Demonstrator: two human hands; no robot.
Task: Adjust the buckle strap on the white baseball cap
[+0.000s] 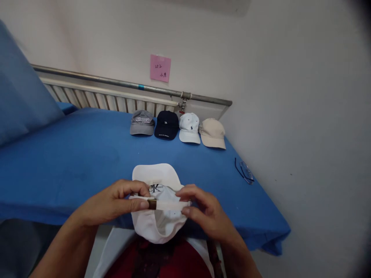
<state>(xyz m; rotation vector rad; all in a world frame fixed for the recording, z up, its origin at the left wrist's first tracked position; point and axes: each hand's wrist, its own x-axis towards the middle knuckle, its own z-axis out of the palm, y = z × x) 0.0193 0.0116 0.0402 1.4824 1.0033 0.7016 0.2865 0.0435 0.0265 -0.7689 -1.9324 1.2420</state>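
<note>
Four caps (167, 125) and glasses (246, 172) lie beyond a white cap (166, 195), its strap (169, 205) pinched by left hand (117, 201) and right hand (208, 211), lettering (157, 188) partly covered.

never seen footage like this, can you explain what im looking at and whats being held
No machine here, just one person's left hand and right hand, both bare. The single picture comes from a camera on that person's head, looking forward and down. The hands hold a white cap at its strap. Beyond it, on a blue cloth, sit a gray cap, navy cap, pale cap and beige cap in a row, with glasses to the right.
</note>
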